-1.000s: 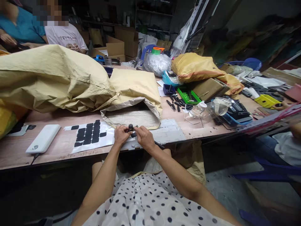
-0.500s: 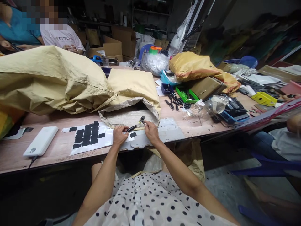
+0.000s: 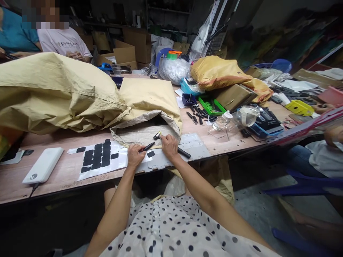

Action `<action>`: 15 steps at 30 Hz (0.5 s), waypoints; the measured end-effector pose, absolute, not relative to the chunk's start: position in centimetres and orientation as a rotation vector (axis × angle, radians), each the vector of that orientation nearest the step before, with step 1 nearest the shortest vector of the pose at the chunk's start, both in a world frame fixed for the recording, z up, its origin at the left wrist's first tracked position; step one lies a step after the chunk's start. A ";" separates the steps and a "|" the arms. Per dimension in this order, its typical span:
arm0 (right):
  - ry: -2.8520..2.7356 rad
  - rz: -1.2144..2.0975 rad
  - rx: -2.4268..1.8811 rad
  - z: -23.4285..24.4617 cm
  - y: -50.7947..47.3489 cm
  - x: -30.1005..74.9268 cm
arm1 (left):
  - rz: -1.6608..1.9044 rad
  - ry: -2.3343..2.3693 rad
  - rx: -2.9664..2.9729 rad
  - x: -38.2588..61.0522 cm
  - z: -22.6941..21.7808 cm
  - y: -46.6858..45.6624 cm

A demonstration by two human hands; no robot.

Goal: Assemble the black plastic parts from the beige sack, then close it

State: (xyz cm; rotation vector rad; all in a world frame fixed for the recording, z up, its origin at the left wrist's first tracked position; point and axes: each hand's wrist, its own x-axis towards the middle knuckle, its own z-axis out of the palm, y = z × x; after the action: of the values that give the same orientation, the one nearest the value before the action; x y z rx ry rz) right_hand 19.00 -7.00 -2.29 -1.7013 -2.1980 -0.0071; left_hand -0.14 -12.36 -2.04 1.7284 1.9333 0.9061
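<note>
My left hand (image 3: 135,155) is closed round a slim black rod-like piece (image 3: 149,146), whose tip points right and slightly up. In my right hand (image 3: 169,145) is a small hammer (image 3: 184,153); its head shows left of the fingers and its black handle sticks out to the right. Both hands are over the grey board (image 3: 194,143) at the table's front edge, with the hammer head close above the rod's tip. One black rounded square pad (image 3: 150,154) lies between them. Just behind the hands gapes the mouth of a beige sack (image 3: 150,93).
Left of my hands lies a white sheet (image 3: 118,165) with rows of black pads, then a white power bank (image 3: 43,166) with a cable. Black parts, a green tray (image 3: 211,105) and a clear jug (image 3: 248,116) stand to the right. Co-workers sit at the far left and right.
The hammer has turned in my right hand: its handle now shows past the wrist and its head lies lower and flatter. My left hand keeps its grip on the black piece. The view shifts slightly.
</note>
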 end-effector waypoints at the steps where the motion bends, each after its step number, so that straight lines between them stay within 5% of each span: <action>1: -2.201 -0.017 -1.703 -2.4 -7.1 19.0 | 0.904 1.934 1.730 -0.1 -2.1 -12.4; 15: -2.232 -0.077 -1.738 -2.4 -7.2 18.6 | 0.846 2.002 1.749 0.2 -2.1 -11.8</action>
State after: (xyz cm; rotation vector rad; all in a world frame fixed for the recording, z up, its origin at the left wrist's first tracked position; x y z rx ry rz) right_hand 18.64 -7.16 -2.44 -1.7377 -2.2324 -0.0770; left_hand 0.20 -11.76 -2.06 1.7485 2.0017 0.8457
